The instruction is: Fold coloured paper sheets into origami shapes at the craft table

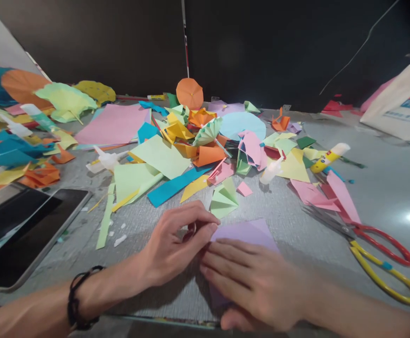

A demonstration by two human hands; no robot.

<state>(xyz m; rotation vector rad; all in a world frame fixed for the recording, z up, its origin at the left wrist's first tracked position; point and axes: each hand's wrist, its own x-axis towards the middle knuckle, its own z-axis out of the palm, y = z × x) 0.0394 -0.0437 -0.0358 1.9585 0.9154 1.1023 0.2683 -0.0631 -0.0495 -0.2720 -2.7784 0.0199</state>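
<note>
A sheet of purple paper (250,231) lies on the table in front of me, partly covered by my hands. At its left edge, my left hand (182,234) is closed, thumb and forefinger pinched at the paper. My right hand (250,279) rests flat across the sheet with its fingers stretched out, hiding much of it. Just beyond the fingertips sits a pleated light green paper (223,201) beside a small pink paper piece (244,188).
Scissors (353,232) with red and yellow handles lie open at right, near a glue stick (330,157). A small glue bottle (271,171) stands among paper scraps. Two phones, one a dark phone (29,239), lie at left. A cloth bag (400,101) is at far right.
</note>
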